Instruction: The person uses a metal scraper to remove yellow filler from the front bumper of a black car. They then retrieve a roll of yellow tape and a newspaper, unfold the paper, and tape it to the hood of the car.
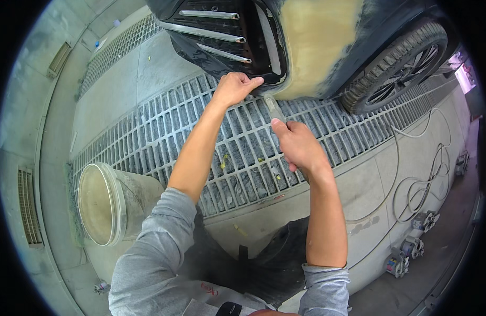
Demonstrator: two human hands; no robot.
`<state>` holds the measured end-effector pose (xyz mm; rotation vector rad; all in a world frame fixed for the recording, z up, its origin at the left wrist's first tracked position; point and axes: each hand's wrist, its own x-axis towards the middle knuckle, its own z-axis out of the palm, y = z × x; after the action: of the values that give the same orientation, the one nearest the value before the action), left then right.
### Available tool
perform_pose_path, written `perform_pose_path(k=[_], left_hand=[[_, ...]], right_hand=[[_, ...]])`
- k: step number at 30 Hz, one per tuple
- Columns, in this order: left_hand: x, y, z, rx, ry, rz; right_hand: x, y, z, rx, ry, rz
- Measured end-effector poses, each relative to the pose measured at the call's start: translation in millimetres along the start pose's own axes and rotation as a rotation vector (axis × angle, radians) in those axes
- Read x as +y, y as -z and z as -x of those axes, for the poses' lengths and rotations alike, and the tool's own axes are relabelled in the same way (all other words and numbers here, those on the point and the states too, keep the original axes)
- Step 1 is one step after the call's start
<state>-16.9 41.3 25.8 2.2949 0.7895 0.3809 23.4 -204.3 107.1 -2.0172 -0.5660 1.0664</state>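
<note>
At the lower corner of a dark car bumper (201,58), my left hand (233,88) curls its fingers at the edge of the black trim, with the thumb laid along it. The fingertips are partly hidden. My right hand (301,147) is closed round a narrow, flat, grey putty knife (273,108). Its blade points up to the bumper's underside, just below a sanded, yellowish filler patch (317,42). Three bright strips (206,34) cross the black trim. Both hands are above a floor grating (232,142).
On my left stands a whitish bucket (143,192). A car wheel (396,68) is at the right, beyond the filler patch. Loose hoses (411,197) coil on the floor at right, near several small machines (398,263). Wall vents (29,208) line the left.
</note>
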Motion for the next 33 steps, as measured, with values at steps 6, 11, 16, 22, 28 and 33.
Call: perform_pose_path(k=[6, 11, 16, 22, 28, 33], left_hand=[[-11.4, -6.2, -5.5, 0.002, -0.016, 0.214], [-8.1, -14.6, 6.9, -0.04, 0.254, 0.711], [13.7, -27.8, 21.3, 0.13, 0.475, 1.009], [33.4, -34.8, 17.7, 0.247, 0.486, 0.963], [41.0, -31.8, 14.4, 0.261, 0.546, 1.036], [38.5, -32.5, 15.6, 0.241, 0.552, 1.074]], right_hand=[[1.4, -1.3, -3.7, 0.01, -0.034, 0.011], [-1.8, 1.5, -9.5, -0.001, -0.032, 0.025], [-4.0, -0.7, -13.1, -0.012, -0.03, 0.042], [-2.3, 0.4, -11.8, -0.005, -0.041, 0.039], [-4.6, -2.2, -10.8, -0.007, -0.029, 0.059], [-9.5, -7.3, -12.5, 0.019, -0.043, 0.061]])
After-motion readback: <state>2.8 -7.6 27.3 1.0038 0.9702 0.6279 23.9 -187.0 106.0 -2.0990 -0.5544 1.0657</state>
